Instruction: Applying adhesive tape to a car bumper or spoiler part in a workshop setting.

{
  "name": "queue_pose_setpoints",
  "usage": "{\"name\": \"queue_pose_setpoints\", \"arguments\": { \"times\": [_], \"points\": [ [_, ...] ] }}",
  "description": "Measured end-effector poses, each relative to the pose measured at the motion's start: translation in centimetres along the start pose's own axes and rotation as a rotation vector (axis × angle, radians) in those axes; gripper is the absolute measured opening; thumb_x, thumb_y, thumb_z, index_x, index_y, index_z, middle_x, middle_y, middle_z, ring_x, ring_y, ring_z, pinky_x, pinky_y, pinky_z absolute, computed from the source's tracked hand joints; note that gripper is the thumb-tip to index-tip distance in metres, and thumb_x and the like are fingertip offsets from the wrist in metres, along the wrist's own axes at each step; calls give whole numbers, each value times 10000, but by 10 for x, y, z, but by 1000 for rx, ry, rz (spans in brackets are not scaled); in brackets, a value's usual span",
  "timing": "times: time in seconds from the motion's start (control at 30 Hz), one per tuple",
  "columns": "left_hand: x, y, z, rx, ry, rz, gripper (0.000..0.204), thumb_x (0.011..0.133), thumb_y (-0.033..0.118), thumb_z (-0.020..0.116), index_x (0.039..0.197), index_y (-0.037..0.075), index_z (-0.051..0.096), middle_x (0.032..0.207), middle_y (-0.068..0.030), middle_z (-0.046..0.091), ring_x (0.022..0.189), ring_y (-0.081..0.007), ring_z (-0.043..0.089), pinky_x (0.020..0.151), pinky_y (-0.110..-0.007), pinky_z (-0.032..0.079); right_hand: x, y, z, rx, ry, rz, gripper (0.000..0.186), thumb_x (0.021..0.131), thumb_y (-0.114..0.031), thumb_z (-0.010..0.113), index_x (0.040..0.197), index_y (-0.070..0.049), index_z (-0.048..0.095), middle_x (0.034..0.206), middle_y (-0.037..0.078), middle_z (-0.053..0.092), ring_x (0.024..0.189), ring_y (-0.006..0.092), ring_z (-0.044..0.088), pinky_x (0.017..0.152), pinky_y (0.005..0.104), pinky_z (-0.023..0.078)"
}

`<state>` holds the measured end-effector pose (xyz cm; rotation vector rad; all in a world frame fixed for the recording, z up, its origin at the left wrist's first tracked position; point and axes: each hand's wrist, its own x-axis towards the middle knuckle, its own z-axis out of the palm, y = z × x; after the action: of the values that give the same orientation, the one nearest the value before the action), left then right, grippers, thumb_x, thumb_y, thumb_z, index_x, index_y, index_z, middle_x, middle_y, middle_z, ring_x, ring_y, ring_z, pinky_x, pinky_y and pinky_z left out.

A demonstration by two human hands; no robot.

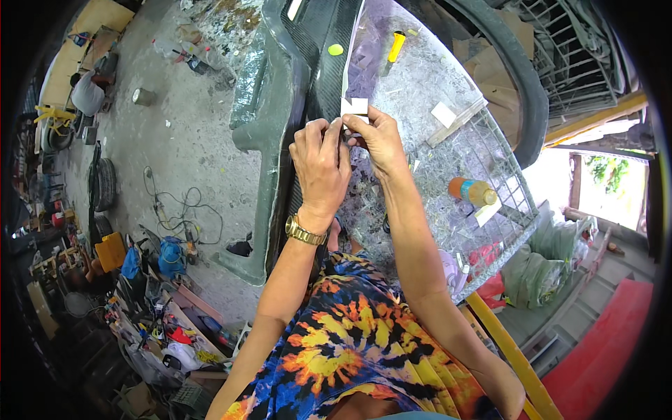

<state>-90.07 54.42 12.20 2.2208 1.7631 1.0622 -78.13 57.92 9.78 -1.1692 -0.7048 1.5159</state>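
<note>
A small white piece (358,106), pinched in the right hand's (381,143) grip, sits by the dark panel's (323,77) right edge. Just left is the left hand (318,157), its grip hidden; I cannot tell its state. Right, on the desk (434,164), lie a yellow-handled tool (396,47), far, and a bottle (472,190), nearer.

Hands are numbering two: one left hand (320,159), one right hand (383,143). At least one white piece (358,106) is sitting at the fingers (379,120). Two larger loose white scraps (443,114) are lying on the bench (425,84), one by its right edge, one near its right corner. One bottle (469,190) is resting near that corner. One yellow-handled tool (397,46) is lying toward the far end. One wristwatch (306,231) is showing.
</note>
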Motion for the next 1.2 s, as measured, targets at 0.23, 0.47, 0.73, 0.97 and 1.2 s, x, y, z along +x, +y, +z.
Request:
{"name": "queue_pose_setpoints", "arguments": {
  "times": [0.23,0.47,0.73,0.97,1.2],
  "points": [
    [21,-2,7,-209,44,-116,205,833,29,614,1036,21,589,876,-117,562,753,-270,557,686,-392,449,-1,0,1,87,4,20,162,853,-109,680,970,-4,645,806,33,659,649,73,585,586,207,473],
    [47,-4,2,-94,-111,-235,158,826,86,652,905,15,535,669,-157,612,630,-350,620,583,-443,469,1,-2,-1,-13,0,13,188,836,-130,685,949,18,660,788,30,652,652,70,569,578,212,446],
    [60,-8,-6,-183,-278,-360,243,765,91,666,941,9,520,658,-152,615,624,-344,630,616,-434,492,2,-2,-7,-49,-22,49,217,823,-129,693,962,35,663,806,50,658,697,77,553,639,238,425],
    [66,-19,0,-169,-314,-345,264,778,91,672,955,-6,501,659,-42,547,484,-105,506,431,-266,413,10,4,-14,-24,-68,38,195,821,-134,696,929,29,681,825,52,668,730,88,576,687,240,441],
    [73,-11,-5,-347,-411,-506,286,799,32,650,992,6,441,669,-42,529,455,-89,456,395,-239,354,15,13,-13,24,-93,-18,201,822,-133,690,924,41,688,829,70,678,746,112,595,702,254,455]
  ]
}}
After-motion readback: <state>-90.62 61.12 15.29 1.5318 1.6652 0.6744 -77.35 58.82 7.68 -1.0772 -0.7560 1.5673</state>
